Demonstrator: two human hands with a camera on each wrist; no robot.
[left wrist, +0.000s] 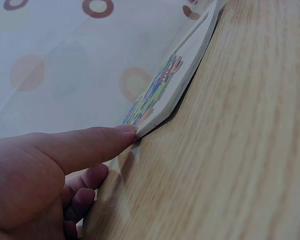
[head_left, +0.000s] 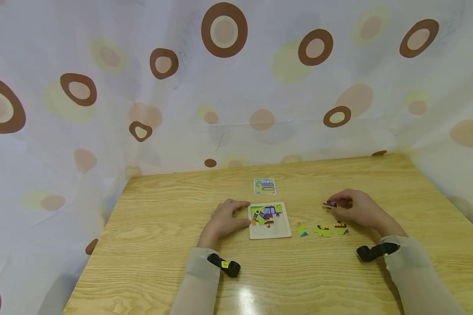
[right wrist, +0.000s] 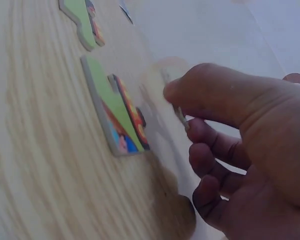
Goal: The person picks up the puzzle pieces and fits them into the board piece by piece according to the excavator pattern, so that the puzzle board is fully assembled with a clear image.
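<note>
In the head view, a white puzzle tray (head_left: pixel 280 230) lies on the table, its upper part filled with a picture of a blue and yellow digger (head_left: pixel 269 212). My left hand (head_left: pixel 224 218) touches the tray's left edge with spread thumb and index finger; the straight thumb (left wrist: pixel 97 145) rests at a corner in the left wrist view. To the right, my right hand (head_left: pixel 360 213) pinches a small purple and red puzzle piece (head_left: pixel 329 204) above the table. In the right wrist view that piece (right wrist: pixel 180 117) shows nearly edge-on between thumb and index finger.
Loose green puzzle pieces lie between tray and right hand: one with a blue corner (head_left: pixel 302 229), one in the middle (head_left: pixel 323 231), one at right (head_left: pixel 341 228). A square picture card (head_left: pixel 265 186) lies behind the tray. A spotted curtain (head_left: pixel 236 140) borders the wooden table (head_left: pixel 161 227).
</note>
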